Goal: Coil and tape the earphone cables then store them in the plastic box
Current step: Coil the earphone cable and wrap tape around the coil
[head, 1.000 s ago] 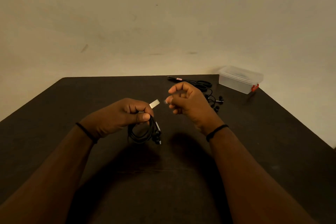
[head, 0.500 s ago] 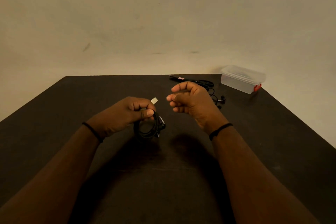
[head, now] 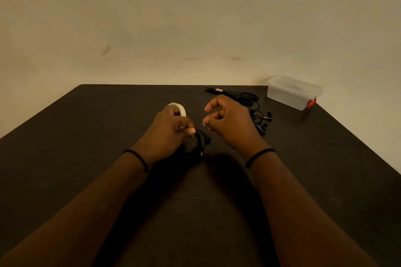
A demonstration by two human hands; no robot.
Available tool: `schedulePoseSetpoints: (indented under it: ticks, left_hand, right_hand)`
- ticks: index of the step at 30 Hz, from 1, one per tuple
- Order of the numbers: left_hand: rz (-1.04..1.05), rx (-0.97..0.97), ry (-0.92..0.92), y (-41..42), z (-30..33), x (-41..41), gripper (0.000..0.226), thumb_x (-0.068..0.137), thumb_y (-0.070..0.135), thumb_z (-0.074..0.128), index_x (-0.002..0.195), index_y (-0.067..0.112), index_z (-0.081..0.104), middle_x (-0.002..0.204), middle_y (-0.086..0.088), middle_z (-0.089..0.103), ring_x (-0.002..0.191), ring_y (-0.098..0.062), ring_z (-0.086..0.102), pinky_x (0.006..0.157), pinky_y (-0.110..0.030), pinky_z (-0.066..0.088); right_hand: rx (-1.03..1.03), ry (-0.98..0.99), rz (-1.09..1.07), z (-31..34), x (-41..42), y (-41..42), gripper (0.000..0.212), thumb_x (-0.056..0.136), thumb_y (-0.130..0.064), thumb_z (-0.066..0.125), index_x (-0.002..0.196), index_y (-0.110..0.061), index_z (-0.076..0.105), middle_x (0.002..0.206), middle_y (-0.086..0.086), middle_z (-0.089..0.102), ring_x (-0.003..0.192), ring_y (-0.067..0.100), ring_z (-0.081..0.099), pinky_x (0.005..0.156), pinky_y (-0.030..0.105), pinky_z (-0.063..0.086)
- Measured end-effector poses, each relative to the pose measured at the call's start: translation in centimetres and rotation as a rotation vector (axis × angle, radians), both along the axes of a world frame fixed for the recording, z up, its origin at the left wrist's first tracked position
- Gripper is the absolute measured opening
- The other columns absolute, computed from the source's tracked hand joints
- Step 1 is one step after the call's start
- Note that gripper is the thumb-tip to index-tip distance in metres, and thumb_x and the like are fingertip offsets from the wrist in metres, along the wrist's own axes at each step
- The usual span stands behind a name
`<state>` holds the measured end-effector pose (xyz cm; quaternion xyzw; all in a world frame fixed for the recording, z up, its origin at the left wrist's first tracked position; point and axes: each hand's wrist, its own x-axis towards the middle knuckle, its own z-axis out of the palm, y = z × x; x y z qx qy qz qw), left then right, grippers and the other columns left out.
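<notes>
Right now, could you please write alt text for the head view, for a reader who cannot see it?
Over a dark table, the left hand grips a coiled black earphone cable while the right hand, fingers curled, hovers beside it. A tape roll shows behind the left hand; scissors, loose earphones and a lidded plastic box lie far right.

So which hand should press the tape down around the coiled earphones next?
Probably the right hand. It holds nothing big and its fingertips sit just beside the coiled earphone cable. The left hand is busy gripping that coil, so letting go might let it spring open.
</notes>
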<state>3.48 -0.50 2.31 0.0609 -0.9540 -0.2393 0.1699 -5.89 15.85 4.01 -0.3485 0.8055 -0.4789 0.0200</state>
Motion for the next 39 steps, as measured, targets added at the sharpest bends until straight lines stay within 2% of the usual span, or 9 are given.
schedulePoseSetpoints:
  ticks: [2, 5, 8, 14, 17, 21, 25, 30, 39]
  left_hand:
    - [0.001, 0.02, 0.035, -0.2, 0.0, 0.0, 0.006, 0.088, 0.028, 0.066, 0.084, 0.033, 0.068, 0.116, 0.001, 0.047, 0.111, -0.017, 0.044, 0.096, -0.037, 0.041]
    - [-0.045, 0.034, -0.006, -0.5, -0.3, 0.0, 0.027, 0.086, 0.032, 0.066, 0.07, 0.052, 0.057, 0.104, -0.003, 0.056, 0.101, -0.018, 0.053, 0.092, -0.042, 0.047]
    - [-0.041, 0.071, -0.015, -0.3, -0.7, -0.2, 0.028, 0.086, 0.038, 0.064, 0.069, 0.059, 0.058, 0.103, -0.002, 0.057, 0.094, -0.017, 0.057, 0.087, -0.045, 0.051]
    - [-0.025, 0.011, 0.049, 0.3, -0.5, -0.2, 0.007, 0.088, 0.031, 0.063, 0.087, 0.035, 0.068, 0.109, 0.001, 0.056, 0.104, -0.015, 0.052, 0.093, -0.038, 0.047]
    - [-0.029, -0.067, 0.066, 0.6, -0.1, 0.0, 0.012, 0.092, 0.027, 0.061, 0.095, 0.022, 0.071, 0.098, 0.007, 0.051, 0.095, -0.008, 0.047, 0.081, -0.027, 0.039]
    - [-0.074, -0.117, 0.097, 1.1, 0.4, 0.4, 0.015, 0.093, 0.022, 0.059, 0.09, 0.012, 0.069, 0.078, 0.015, 0.049, 0.076, 0.001, 0.048, 0.066, -0.014, 0.036]
    - [-0.04, -0.086, 0.077, 1.3, 0.6, 0.6, 0.018, 0.094, 0.021, 0.058, 0.094, 0.009, 0.07, 0.086, -0.003, 0.063, 0.077, -0.01, 0.056, 0.07, -0.023, 0.043]
    - [0.025, -0.032, 0.048, 0.8, 0.2, 0.4, 0.019, 0.093, 0.028, 0.058, 0.098, 0.017, 0.073, 0.091, -0.002, 0.068, 0.081, -0.015, 0.062, 0.077, -0.041, 0.052]
    - [0.052, -0.055, 0.03, 1.0, 0.4, 0.4, 0.02, 0.093, 0.029, 0.058, 0.1, 0.019, 0.073, 0.089, -0.002, 0.068, 0.079, -0.015, 0.062, 0.077, -0.041, 0.053]
  right_hand:
    - [0.001, 0.034, 0.007, 0.0, 0.1, -0.1, 0.019, 0.087, -0.014, 0.071, 0.099, -0.024, 0.061, 0.081, -0.003, 0.072, 0.077, 0.003, 0.067, 0.071, 0.018, 0.054]
    - [0.022, 0.076, 0.027, 0.0, 0.3, -0.2, 0.02, 0.087, -0.013, 0.07, 0.097, -0.026, 0.06, 0.08, -0.005, 0.07, 0.075, 0.001, 0.066, 0.065, 0.011, 0.05]
    - [0.051, 0.093, 0.029, 0.2, 0.4, -0.2, 0.02, 0.087, -0.013, 0.069, 0.096, -0.027, 0.058, 0.082, -0.006, 0.07, 0.076, 0.0, 0.066, 0.062, 0.008, 0.047]
    - [0.055, 0.084, 0.023, 0.2, 0.2, -0.1, 0.022, 0.089, -0.012, 0.067, 0.097, -0.029, 0.057, 0.083, -0.005, 0.07, 0.078, 0.0, 0.066, 0.066, 0.008, 0.045]
    - [0.073, 0.121, 0.028, 0.0, 0.2, -0.2, 0.022, 0.089, -0.011, 0.067, 0.097, -0.028, 0.058, 0.081, -0.005, 0.07, 0.076, -0.001, 0.066, 0.062, 0.006, 0.045]
    - [0.113, 0.182, 0.057, 0.0, 0.5, -0.3, 0.021, 0.088, -0.008, 0.067, 0.099, -0.024, 0.059, 0.08, -0.005, 0.069, 0.074, 0.001, 0.065, 0.06, 0.005, 0.046]
    - [0.142, 0.198, 0.078, 0.4, 0.9, -0.4, 0.019, 0.089, -0.01, 0.066, 0.101, -0.024, 0.058, 0.083, -0.004, 0.069, 0.075, 0.003, 0.065, 0.061, 0.009, 0.049]
    - [0.151, 0.184, 0.087, 0.9, 1.3, -0.5, 0.02, 0.091, -0.012, 0.065, 0.104, -0.025, 0.057, 0.086, -0.005, 0.069, 0.073, 0.002, 0.064, 0.057, 0.011, 0.048]
    - [0.145, 0.219, 0.096, 1.0, 1.7, -0.6, 0.02, 0.09, -0.011, 0.066, 0.103, -0.024, 0.058, 0.084, -0.004, 0.07, 0.073, 0.003, 0.066, 0.065, 0.018, 0.055]
